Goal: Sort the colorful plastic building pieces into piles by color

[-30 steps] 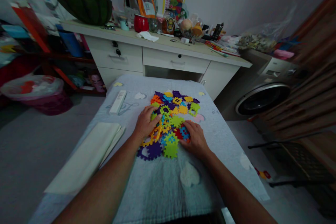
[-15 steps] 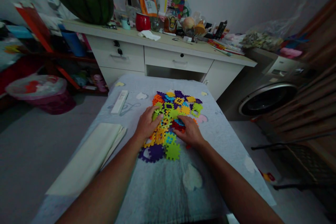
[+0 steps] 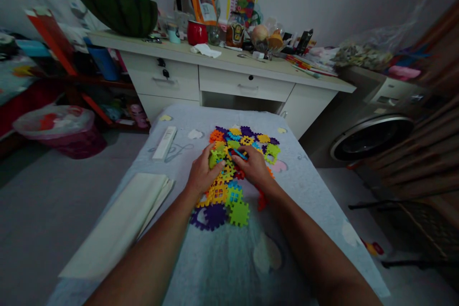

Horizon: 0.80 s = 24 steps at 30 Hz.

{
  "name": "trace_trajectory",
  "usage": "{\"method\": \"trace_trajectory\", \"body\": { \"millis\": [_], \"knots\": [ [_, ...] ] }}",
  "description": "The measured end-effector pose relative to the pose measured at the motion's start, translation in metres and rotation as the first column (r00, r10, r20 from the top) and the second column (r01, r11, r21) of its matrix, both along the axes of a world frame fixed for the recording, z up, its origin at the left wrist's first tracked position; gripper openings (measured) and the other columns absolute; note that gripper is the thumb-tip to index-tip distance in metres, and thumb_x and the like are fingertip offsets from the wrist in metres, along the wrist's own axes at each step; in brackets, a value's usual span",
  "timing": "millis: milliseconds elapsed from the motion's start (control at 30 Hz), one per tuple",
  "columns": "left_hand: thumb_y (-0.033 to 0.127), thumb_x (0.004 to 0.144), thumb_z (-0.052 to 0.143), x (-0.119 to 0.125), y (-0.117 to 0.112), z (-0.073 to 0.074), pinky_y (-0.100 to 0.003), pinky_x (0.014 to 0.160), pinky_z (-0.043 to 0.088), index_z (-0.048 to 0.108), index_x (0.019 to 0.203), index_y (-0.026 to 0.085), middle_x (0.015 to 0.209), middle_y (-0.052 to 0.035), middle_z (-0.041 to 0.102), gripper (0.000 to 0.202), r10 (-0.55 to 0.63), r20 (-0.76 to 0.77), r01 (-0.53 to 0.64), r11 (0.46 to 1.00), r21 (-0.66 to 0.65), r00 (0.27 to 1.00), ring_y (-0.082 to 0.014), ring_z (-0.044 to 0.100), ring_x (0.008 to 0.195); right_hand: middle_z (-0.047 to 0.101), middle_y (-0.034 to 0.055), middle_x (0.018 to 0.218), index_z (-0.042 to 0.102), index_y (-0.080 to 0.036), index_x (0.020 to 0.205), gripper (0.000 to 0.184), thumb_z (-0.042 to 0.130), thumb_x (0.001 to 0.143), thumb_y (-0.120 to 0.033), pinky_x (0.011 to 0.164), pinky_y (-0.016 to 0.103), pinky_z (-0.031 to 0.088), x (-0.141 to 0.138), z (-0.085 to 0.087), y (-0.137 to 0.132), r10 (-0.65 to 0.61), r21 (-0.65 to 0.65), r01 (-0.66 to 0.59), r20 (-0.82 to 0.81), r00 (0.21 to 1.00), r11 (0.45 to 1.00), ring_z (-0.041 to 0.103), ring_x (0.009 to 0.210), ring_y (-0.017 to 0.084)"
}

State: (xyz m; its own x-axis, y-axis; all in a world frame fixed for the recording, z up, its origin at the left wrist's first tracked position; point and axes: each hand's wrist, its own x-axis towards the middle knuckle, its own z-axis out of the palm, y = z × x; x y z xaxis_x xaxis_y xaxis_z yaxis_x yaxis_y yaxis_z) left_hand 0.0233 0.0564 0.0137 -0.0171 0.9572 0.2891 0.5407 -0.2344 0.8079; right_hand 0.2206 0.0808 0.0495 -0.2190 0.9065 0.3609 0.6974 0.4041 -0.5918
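Note:
Plastic interlocking building pieces in yellow, green, purple, orange, red and blue lie in a spread on the cloth-covered table (image 3: 283, 244). My left hand (image 3: 203, 172) is closed at the left side of the pile, thumb and fingers around a green building piece (image 3: 214, 158). My right hand (image 3: 254, 163) pinches a blue building piece (image 3: 239, 154) just above the pile. Nearer to me lie a purple piece (image 3: 215, 216), a green square piece (image 3: 239, 213) and a yellow window piece (image 3: 218, 193). A red piece (image 3: 262, 201) sits beside my right wrist.
On the table's left are a white narrow box (image 3: 165, 143) and a folded cream cloth (image 3: 122, 224). Behind stands a white cabinet (image 3: 229, 79) with a watermelon half (image 3: 116, 7) and jars on top. A washing machine (image 3: 373, 119) is at right, a pink bin (image 3: 64, 129) at left.
My right hand has shifted slightly up and left and now has a blue piece raised between its fingers. My left hand stays at the green piece. The view has tilted slightly.

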Motion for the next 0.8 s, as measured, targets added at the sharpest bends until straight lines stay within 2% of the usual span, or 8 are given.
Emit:
{"method": "trace_trajectory", "body": {
  "millis": [100,167,233,300,400,467,600,800],
  "knots": [
    [0.045,0.086,0.059,0.002,0.000,-0.001,-0.042,0.101,0.048,0.040,0.143,0.020,0.128,-0.0103,0.063,0.065,-0.017,0.026,0.016,0.999,0.049,1.000,-0.0249,0.061,0.116,0.071,0.0081,0.098,0.070,-0.018,0.099,0.031,0.056,0.092,-0.044,0.083,0.032,0.047,0.005,0.005,0.018,0.133,0.012,-0.132,-0.016,0.991,0.991,0.064,0.090,0.020],
    [0.042,0.086,0.058,0.002,0.001,-0.001,-0.042,0.101,0.048,0.044,0.139,0.019,0.126,-0.0105,0.063,0.060,-0.013,0.027,0.010,0.995,0.100,1.000,-0.0244,0.061,0.114,0.071,0.0085,0.098,0.070,-0.018,0.097,0.033,0.051,0.094,-0.044,0.086,0.033,0.047,0.015,0.008,0.035,0.134,0.034,-0.133,-0.030,0.991,0.991,0.064,0.092,0.020],
    [0.041,0.086,0.058,0.002,0.001,-0.001,-0.044,0.103,0.045,0.049,0.134,0.019,0.126,-0.0111,0.062,0.053,0.039,-0.016,-0.036,0.987,0.159,0.999,-0.0260,0.059,0.116,0.071,0.0099,0.100,0.071,-0.017,0.095,0.034,0.049,0.093,-0.044,0.092,0.035,0.046,0.028,0.009,0.053,0.014,0.057,-0.013,-0.024,1.000,0.998,0.063,0.097,0.022],
    [0.040,0.086,0.058,0.001,0.002,-0.002,-0.048,0.106,0.042,0.052,0.129,0.019,0.128,-0.0122,0.060,0.048,0.122,-0.066,-0.107,0.973,0.206,0.990,-0.0285,0.055,0.120,0.071,0.0123,0.106,0.071,-0.017,0.097,0.036,0.050,0.092,-0.045,0.099,0.039,0.043,0.044,0.008,0.071,-0.207,0.055,0.207,0.008,0.978,0.977,0.061,0.105,0.025],
    [0.041,0.088,0.055,0.001,0.004,-0.004,-0.051,0.108,0.039,0.052,0.129,0.019,0.131,-0.0137,0.057,0.047,0.196,-0.085,-0.174,0.961,0.216,0.977,-0.0303,0.051,0.126,0.063,0.0150,0.128,0.067,-0.016,0.117,0.047,0.053,0.088,-0.050,0.105,0.047,0.038,0.065,0.003,0.090,-0.485,-0.023,0.490,0.101,0.868,0.872,0.053,0.123,0.030],
    [0.042,0.088,0.055,0.001,0.005,-0.006,-0.051,0.109,0.038,0.050,0.131,0.019,0.133,-0.0140,0.055,0.049,0.196,-0.086,-0.177,0.966,0.187,0.977,-0.0307,0.049,0.128,0.055,0.0152,0.140,0.058,-0.018,0.132,0.060,0.054,0.086,-0.057,0.107,0.051,0.035,0.073,-0.001,0.096,-0.548,-0.104,0.569,0.177,0.818,0.816,0.047,0.130,0.033],
    [0.045,0.088,0.053,0.002,0.007,-0.007,-0.052,0.109,0.038,0.048,0.134,0.020,0.135,-0.0137,0.055,0.052,0.161,-0.110,-0.148,0.982,0.121,0.981,-0.0309,0.050,0.130,0.052,0.0133,0.145,0.045,-0.024,0.146,0.075,0.048,0.086,-0.067,0.108,0.057,0.033,0.070,-0.009,0.096,-0.467,-0.248,0.542,0.303,0.831,0.803,0.044,0.134,0.036],
    [0.045,0.088,0.055,0.002,0.007,-0.007,-0.051,0.108,0.039,0.048,0.134,0.020,0.135,-0.0132,0.057,0.053,0.102,-0.114,-0.092,0.991,0.093,0.988,-0.0304,0.052,0.127,0.057,0.0094,0.139,0.059,-0.029,0.132,0.064,0.059,0.081,-0.066,0.106,0.053,0.036,0.054,-0.017,0.089,-0.256,-0.207,0.356,0.393,0.883,0.911,0.046,0.130,0.035]
  ]
}}
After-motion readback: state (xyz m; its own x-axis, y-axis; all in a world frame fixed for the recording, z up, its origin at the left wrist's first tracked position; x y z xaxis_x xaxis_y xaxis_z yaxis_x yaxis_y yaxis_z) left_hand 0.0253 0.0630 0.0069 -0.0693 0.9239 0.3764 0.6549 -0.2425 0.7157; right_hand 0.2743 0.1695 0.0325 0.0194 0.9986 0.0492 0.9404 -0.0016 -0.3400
